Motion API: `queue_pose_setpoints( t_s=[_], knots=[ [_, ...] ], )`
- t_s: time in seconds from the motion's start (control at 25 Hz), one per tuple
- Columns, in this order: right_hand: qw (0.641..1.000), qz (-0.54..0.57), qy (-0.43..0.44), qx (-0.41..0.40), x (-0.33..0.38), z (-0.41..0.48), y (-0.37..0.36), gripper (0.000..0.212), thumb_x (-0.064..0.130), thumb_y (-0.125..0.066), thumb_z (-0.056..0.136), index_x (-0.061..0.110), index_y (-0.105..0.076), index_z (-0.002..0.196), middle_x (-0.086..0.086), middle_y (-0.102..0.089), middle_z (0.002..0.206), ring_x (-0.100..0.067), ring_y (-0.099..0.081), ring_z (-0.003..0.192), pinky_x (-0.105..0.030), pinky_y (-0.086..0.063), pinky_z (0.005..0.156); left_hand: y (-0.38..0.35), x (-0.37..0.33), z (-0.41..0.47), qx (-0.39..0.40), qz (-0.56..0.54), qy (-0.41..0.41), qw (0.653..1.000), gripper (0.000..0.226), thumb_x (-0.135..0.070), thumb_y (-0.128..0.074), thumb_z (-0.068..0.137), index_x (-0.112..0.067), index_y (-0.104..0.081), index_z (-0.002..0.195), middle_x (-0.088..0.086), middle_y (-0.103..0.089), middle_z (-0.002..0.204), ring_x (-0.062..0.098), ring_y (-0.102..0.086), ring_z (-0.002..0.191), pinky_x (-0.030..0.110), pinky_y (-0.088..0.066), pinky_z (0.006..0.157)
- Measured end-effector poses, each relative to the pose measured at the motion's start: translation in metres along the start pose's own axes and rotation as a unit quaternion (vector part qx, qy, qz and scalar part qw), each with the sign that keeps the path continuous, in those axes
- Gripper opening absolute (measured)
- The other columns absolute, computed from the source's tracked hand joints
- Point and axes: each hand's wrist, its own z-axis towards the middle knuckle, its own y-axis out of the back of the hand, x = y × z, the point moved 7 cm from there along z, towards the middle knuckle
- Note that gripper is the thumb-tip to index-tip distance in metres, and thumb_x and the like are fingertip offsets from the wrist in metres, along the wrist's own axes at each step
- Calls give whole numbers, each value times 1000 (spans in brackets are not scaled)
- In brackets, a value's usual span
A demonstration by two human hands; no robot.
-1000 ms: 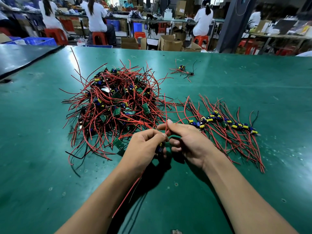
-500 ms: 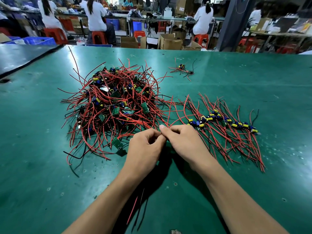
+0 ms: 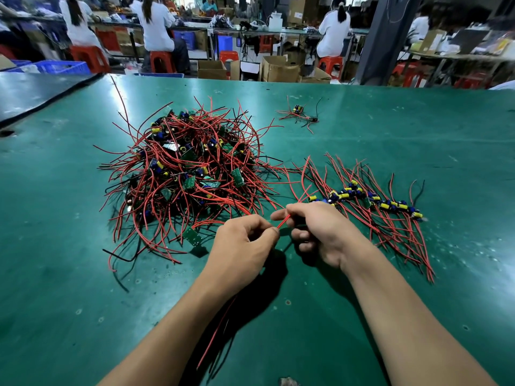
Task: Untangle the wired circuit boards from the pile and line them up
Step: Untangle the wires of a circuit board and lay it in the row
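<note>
A tangled pile (image 3: 189,174) of small green circuit boards with red and black wires lies on the green table, left of centre. To its right a row of boards (image 3: 370,201) with yellow and blue parts lies side by side, wires fanned out. My left hand (image 3: 242,246) is curled with fingertips pinching a red wire (image 3: 282,224) just in front of the pile. My right hand (image 3: 315,229) pinches the same wire a little farther along. Red wires hang below my left wrist. The board they belong to is hidden by my hands.
One lone wired board (image 3: 299,114) lies apart at the back of the green table (image 3: 418,135). A loose green board (image 3: 192,236) sits at the pile's near edge. Beyond the far edge, people sit on red stools among cardboard boxes.
My hands have drawn slightly apart, showing a short stretch of red wire between them. The wires hanging under my left wrist have shifted.
</note>
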Motion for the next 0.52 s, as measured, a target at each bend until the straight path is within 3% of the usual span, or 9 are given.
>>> queue_pose_setpoints(
  t_s=[0.12,0.24,0.4,0.52],
  knots=[
    [997,73,1,-10,0,8,10,36,22,-42,106,5,-70,91,4,-39,67,-3,-25,36,-16,-16,31,-2,-1,-1,24,-23,8,999,18,-13,-65,89,-6,-68,73,4,-58,54,14,-50,49,24,-41,51],
    [987,161,21,-8,2,12,12,38,31,-48,106,7,-70,85,6,-40,61,-2,-23,35,-15,-15,30,-4,3,-1,60,-125,57,989,19,-11,-64,90,-2,-67,74,6,-59,54,15,-53,46,19,-44,49],
    [976,200,81,-31,9,11,16,30,32,-64,96,9,-69,76,7,-39,59,-2,-21,34,-13,-16,31,-3,8,2,88,-251,115,957,25,-8,-60,92,-7,-69,68,9,-57,54,20,-54,46,25,-49,51],
    [958,284,47,-17,9,11,14,35,30,-61,98,9,-62,70,6,-37,54,-2,-20,31,-14,-16,29,-4,9,2,101,-258,116,954,26,-9,-60,92,-9,-70,67,10,-57,56,21,-54,48,28,-47,54]
  ],
)
